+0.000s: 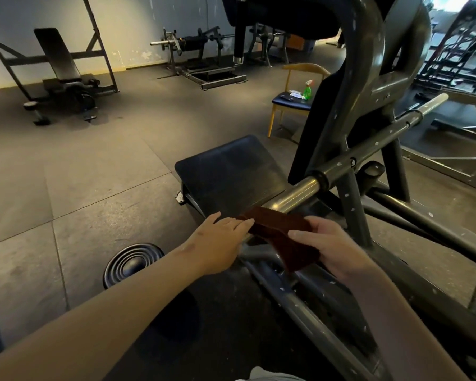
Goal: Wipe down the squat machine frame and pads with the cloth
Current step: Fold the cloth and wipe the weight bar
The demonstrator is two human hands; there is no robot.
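**Cloth point(280, 237) at near end of chrome bar point(294, 198); both hands on it**

Cloth: dark red-brown, folded into a strip; upper part lies against the near tip of the chrome bar of the squat machine point(368, 78); lower part runs down on the near side, under the right thumb.

Right hand point(333, 251): just right of the bar tip; grips the cloth; thumb pressed flat on top, fingers curled beneath and mostly hidden.

Left hand point(220, 243): just left of the bar tip; palm down; fingers point(242, 223) straight and close together, tips touching the cloth's left edge; not gripping.

Foot plate point(231, 171): dark, tilted; beyond the bar tip, to its left.

Weight plate point(132, 262): black ribbed disc flat on the floor point(66, 174); left of the bar tip and nearer, beside the left forearm.

Chair point(293, 101): wooden, dark seat; well beyond the bar; green spray bottle point(307, 90) upright on the seat; other small items there too small to tell.

Bench point(58, 64): inclined, far left of the bar, by the wall.
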